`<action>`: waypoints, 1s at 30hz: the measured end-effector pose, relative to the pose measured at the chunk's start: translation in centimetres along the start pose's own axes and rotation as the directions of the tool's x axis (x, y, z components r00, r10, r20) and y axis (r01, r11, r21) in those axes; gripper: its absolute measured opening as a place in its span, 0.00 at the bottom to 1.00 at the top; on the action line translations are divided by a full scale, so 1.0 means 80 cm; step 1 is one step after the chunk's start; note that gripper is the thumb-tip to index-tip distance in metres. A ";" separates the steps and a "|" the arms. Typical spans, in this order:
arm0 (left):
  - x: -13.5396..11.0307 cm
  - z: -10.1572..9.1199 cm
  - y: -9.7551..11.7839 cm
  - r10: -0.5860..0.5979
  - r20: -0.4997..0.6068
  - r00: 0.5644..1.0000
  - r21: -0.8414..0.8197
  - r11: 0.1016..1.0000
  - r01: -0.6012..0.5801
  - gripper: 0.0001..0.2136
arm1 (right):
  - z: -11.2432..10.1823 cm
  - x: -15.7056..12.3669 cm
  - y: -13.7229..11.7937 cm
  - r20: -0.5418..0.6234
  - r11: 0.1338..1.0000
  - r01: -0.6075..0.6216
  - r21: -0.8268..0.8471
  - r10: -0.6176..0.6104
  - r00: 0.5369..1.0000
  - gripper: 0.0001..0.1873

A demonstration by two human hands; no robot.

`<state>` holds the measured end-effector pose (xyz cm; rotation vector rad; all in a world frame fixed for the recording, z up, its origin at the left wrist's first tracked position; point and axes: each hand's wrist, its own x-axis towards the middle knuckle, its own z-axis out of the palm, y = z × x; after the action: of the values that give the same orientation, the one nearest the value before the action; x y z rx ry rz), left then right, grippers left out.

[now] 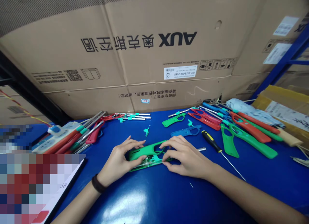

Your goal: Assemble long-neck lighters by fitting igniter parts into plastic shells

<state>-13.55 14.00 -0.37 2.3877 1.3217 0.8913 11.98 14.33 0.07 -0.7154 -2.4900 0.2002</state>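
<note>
A green plastic lighter body [145, 154] with a metal tube sticking out to the right lies on the blue table [154, 198] between both hands. My left hand [118, 164] grips its left end, fingers curled over the top edge. My right hand [185, 158] presses on its right half, fingertips pinched at the small inner parts near the trigger opening. A small loose green clip [146, 131] lies just beyond the hands.
Finished long lighters lie piled at left [79, 135] and right [246, 130]. Loose green [173, 120], blue [185, 131] and red [204, 119] shells sit behind. A black-handled screwdriver [217, 148] lies right of my hand. Large cardboard boxes [145, 56] wall the back.
</note>
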 end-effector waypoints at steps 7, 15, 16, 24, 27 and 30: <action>0.001 0.000 0.001 0.005 0.012 1.000 -0.022 1.000 -0.005 0.17 | 0.002 0.000 0.000 0.024 1.000 -0.017 0.015 0.017 1.000 0.02; 0.001 0.001 0.000 -0.004 0.019 1.000 -0.030 1.000 0.005 0.16 | 0.004 0.001 0.000 -0.002 0.999 -0.023 0.026 0.023 1.000 0.04; 0.001 0.001 0.000 -0.005 0.020 1.000 -0.031 1.000 0.006 0.16 | 0.004 0.000 -0.001 -0.005 1.000 -0.015 0.022 0.015 1.000 0.04; 0.000 -0.001 0.000 0.006 0.023 1.000 -0.022 1.000 -0.006 0.15 | 0.006 0.000 -0.008 0.014 0.996 0.042 -0.075 -0.041 0.999 0.08; 0.000 -0.001 -0.001 0.009 0.032 0.999 -0.014 1.000 -0.009 0.15 | 0.006 -0.001 -0.011 0.004 0.997 0.030 -0.068 -0.030 1.000 0.08; 0.000 0.000 -0.002 0.009 0.037 0.999 -0.011 1.000 -0.009 0.16 | 0.005 -0.002 -0.012 -0.001 1.000 0.008 -0.030 -0.008 1.000 0.07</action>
<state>-13.64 14.10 -0.42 2.3922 1.2907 0.8501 11.42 13.46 -0.08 -0.7173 -2.4989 0.1594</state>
